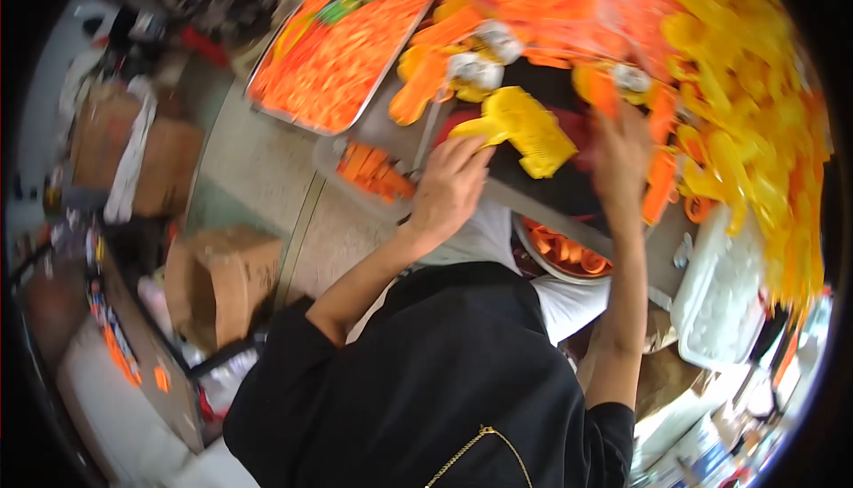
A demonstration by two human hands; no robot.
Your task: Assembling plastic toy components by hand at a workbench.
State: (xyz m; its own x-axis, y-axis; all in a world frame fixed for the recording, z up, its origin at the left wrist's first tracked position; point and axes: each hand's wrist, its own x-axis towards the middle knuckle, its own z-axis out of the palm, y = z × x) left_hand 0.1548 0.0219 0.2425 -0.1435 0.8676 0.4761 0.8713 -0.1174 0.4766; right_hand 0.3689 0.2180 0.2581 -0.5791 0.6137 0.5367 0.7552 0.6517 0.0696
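Note:
My left hand pinches the round end of a yellow plastic part, whose broad ribbed section points right, over a dark work surface. Motion smears my right hand, which reaches to the far right of that part. At its fingertips is an orange plastic piece; whether the fingers grip it or only touch it is unclear. Beyond my left hand lie several yellow and orange parts with white round pieces among them.
A metal tray of small orange pieces stands far left, a bin of orange parts nearer. Yellow parts pile up at right above a white tub. A round bowl sits below the work surface. Cardboard boxes stand left.

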